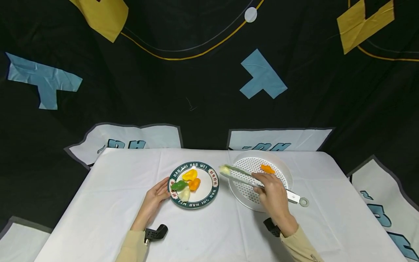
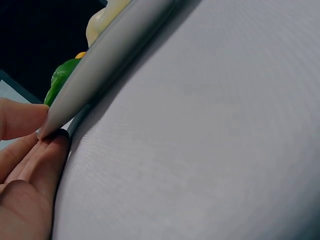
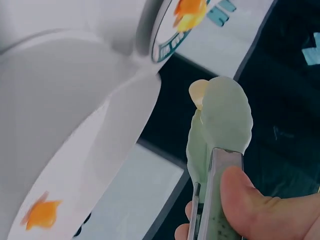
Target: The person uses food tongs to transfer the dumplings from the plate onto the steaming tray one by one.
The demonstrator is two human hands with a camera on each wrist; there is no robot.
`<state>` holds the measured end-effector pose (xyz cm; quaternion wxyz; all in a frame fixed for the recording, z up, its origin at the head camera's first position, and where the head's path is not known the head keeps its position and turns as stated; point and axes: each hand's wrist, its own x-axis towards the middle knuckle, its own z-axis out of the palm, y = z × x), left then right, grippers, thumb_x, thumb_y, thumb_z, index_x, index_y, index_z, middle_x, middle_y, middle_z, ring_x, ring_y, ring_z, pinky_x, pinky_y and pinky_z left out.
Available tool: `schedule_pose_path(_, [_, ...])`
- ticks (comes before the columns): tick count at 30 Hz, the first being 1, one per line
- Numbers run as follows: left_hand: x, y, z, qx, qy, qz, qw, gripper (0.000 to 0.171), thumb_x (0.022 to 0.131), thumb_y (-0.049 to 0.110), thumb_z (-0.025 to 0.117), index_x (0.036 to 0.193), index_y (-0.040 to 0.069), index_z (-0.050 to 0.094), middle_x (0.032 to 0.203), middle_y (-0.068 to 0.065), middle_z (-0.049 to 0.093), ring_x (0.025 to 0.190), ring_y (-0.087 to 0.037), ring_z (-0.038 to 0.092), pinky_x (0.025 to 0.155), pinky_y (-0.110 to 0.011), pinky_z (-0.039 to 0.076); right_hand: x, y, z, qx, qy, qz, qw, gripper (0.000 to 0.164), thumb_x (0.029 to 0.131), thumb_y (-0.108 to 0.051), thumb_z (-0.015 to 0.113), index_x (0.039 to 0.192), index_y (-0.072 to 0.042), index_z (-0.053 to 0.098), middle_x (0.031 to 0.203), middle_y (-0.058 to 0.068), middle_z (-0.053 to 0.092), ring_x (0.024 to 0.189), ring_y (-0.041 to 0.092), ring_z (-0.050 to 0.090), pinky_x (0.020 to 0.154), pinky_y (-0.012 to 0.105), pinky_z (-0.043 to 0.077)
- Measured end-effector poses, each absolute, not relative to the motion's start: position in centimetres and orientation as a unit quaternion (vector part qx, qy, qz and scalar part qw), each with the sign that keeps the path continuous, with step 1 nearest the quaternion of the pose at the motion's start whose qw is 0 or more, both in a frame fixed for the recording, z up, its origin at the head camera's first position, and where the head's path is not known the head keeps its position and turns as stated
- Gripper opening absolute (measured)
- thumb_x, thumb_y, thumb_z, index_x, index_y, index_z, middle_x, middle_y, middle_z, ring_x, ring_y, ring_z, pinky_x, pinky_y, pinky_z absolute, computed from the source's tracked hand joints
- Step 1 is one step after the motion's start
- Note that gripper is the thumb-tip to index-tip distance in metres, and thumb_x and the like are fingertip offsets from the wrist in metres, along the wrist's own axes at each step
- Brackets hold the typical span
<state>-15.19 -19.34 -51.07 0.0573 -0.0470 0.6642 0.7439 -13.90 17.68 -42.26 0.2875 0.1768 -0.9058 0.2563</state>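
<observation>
On the table (image 1: pixel 196 236): strainer (image 1: pixel 284 167) at the far edge, right of middle; plate (image 1: pixel 204 183) just left of it. Your tongs (image 1: pixel 292 197) lie across above the strainer, tips left. Your right hand (image 1: pixel 273 194) is wrapped round them, knuckles up, forearm in from the near edge. Your left hand (image 1: pixel 156 196) pinches the plate's left rim, thumb above, fingers below. Pale yellow piece (image 1: pixel 225 169): at the tongs' tips.
</observation>
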Motion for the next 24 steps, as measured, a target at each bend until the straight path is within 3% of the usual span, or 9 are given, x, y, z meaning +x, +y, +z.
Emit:
schedule_pose_path(7, [-15.2, -19.3, -50.9, -0.057, 0.666, 0.740, 0.067, 0.065, 0.090, -0.007, 0.051, 0.149, -0.002, 0.024, 0.154, -0.018, 0.025, 0.138, -0.026, 0.029, 0.101, -0.018, 0.039, -13.4, 20.6, -42.2, 0.147, -0.910, 0.249, 0.297, 0.046, 0.063, 0.006, 0.082, 0.107, 0.000, 0.071, 0.106, 0.016, 0.069, 0.085, 0.029, 0.060, 0.068, 0.041, 0.047])
schedule_pose_path(24, [-15.1, -19.3, -51.1, -0.047, 0.658, 0.749, 0.065, 0.065, 0.090, -0.008, 0.050, 0.149, -0.004, 0.023, 0.153, -0.020, 0.025, 0.138, -0.026, 0.029, 0.100, -0.019, 0.040, -11.9, 26.1, -43.5, 0.092, -0.924, 0.208, 0.309, 0.046, 0.060, 0.008, 0.081, 0.105, 0.003, 0.070, 0.101, 0.019, 0.068, 0.085, 0.035, 0.061, 0.072, 0.050, 0.047])
